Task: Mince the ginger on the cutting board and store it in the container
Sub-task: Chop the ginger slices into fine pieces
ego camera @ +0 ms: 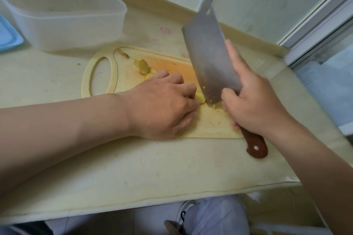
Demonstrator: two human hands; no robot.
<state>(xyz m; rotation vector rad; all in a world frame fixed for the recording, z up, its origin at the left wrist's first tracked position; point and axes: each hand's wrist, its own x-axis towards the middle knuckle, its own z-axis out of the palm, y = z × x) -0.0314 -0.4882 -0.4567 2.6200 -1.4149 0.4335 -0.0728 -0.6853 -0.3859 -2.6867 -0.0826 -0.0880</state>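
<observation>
- Nearest the camera, below the edge of the pale worktop [133,173], a sneaker [184,213] and light trousers show.
- The right hand [256,107] grips a cleaver [212,63]: its fingers are closed around the brown wooden handle [255,145], whose riveted end sticks out past the wrist, and the forefinger lies stretched along the flat of the blade.
- The left hand [162,101] rests knuckles-up on the cutting board [214,126], fingers curled together and pinning a piece of ginger [199,98] just beside the blade's edge.
- The blade's lower corner meets the board at that piece, with small yellow bits stuck to the steel and scattered under it (the cut itself is partly hidden by the fingers).
- Further along the board, near its oval handle hole, lie more ginger slices [143,66].
- Beyond the board stands a translucent white container [63,23], open-topped; its contents cannot be made out.
- A blue lid [7,38] lies at its left, at the frame's edge.
</observation>
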